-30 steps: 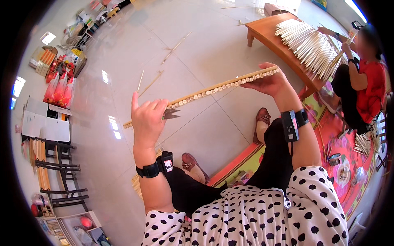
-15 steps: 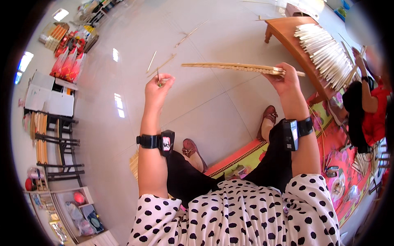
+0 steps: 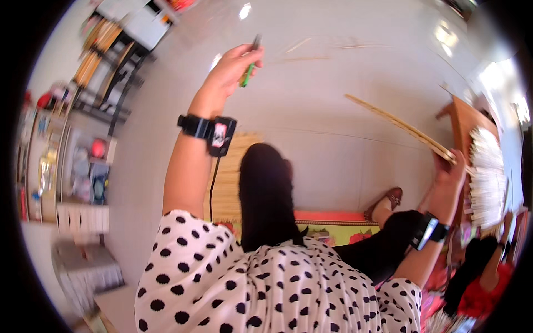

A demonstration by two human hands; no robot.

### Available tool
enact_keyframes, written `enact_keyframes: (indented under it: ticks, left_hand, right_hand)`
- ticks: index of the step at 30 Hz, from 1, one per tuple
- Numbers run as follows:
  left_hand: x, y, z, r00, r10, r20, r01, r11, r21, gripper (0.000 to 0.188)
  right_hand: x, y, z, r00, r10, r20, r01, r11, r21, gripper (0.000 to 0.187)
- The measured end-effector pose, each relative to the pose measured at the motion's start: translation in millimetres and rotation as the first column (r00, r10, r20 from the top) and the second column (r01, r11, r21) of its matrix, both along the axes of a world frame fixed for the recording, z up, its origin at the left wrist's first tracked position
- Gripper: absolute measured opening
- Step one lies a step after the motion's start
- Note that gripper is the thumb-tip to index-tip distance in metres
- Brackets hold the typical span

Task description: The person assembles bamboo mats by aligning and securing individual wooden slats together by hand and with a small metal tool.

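Note:
My left hand (image 3: 236, 69) is raised at the upper left, closed round a small green-handled knife (image 3: 247, 75). Its grey metal end sticks up above my fingers and is blurred. At the right, my right hand (image 3: 448, 169) grips one end of a thin bundle of bamboo strips (image 3: 402, 123). The bundle slants up and left over the floor, well apart from the knife. My fingers partly hide its near end.
Loose strips (image 3: 305, 57) lie on the tiled floor ahead. A slatted bamboo mat (image 3: 233, 183) is beside my left leg. At right, a wooden table (image 3: 466, 122) bears many pale strips (image 3: 487, 177); another person in red (image 3: 483, 294) sits nearby. Shelves (image 3: 83, 166) and folded furniture (image 3: 105, 72) line the left.
My view has swung left. My hands have moved farther apart, the left with the knife and the right with the bundle, which now slants more steeply. More of the bamboo mat shows.

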State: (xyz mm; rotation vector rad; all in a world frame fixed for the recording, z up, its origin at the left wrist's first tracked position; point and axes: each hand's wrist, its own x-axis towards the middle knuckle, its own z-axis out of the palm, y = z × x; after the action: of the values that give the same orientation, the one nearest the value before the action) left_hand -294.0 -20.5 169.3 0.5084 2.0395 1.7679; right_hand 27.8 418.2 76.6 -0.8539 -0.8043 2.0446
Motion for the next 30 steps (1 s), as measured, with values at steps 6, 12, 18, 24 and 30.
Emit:
enact_keyframes:
  ticks: [6, 12, 18, 24, 30]
  left_hand:
    - [24, -140, -108, 0.94, 0.247, 0.233, -0.183, 0.946, -0.268, 0.026]
    - [142, -291, -297, 0.768, 0.478, 0.427, -0.114, 0.758, -0.643, 0.037]
    - [274, -319, -387, 0.835, 0.244, 0.493, 0.27, 0.599, -0.754, 0.036]
    - [305, -299, -429, 0.891, 0.141, 0.432, 0.164, 0.788, -0.593, 0.034]
    - [240, -263, -391, 0.704, 0.409, 0.58, -0.151, 0.885, -0.44, 0.033]
  right_hand:
    - [9, 55, -22, 0.947, 0.314, -0.068, -0.318, 0.946, -0.069, 0.032]
    - [-10, 14, -8, 0.956, 0.266, 0.12, -0.247, 0.956, -0.155, 0.045]
    - [-15, -33, 9, 0.911, 0.301, 0.283, -0.341, 0.934, 0.106, 0.038]
    - [-27, -50, 14, 0.879, 0.316, 0.357, -0.402, 0.893, 0.2, 0.04]
    - [-25, -7, -7, 0.849, 0.405, 0.339, -0.462, 0.881, 0.105, 0.063]
